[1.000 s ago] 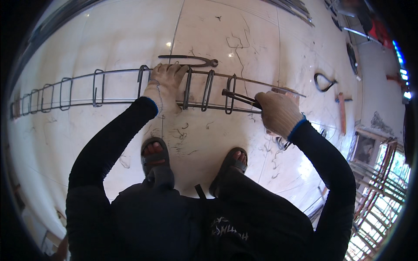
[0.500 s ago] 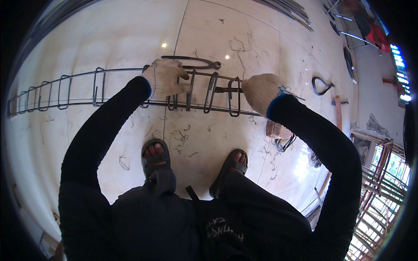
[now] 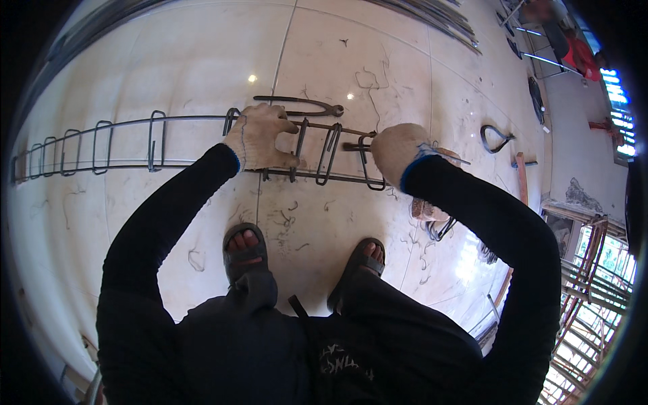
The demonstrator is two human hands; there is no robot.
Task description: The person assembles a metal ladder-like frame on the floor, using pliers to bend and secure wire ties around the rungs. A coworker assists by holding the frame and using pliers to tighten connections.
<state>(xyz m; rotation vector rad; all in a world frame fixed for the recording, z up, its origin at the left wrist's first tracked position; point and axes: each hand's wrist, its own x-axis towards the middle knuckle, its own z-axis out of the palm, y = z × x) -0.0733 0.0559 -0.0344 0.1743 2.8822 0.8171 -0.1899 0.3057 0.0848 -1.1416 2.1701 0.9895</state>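
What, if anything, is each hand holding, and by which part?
Right hand: dark metal pincers, apparently by the handles, which the hand hides. Left hand: on the rebar cage; whether it grips cannot be told.

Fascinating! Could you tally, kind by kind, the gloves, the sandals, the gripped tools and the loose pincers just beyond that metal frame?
Gloves: 2
Sandals: 2
Gripped tools: 1
Loose pincers: 1 pair
Total: 6
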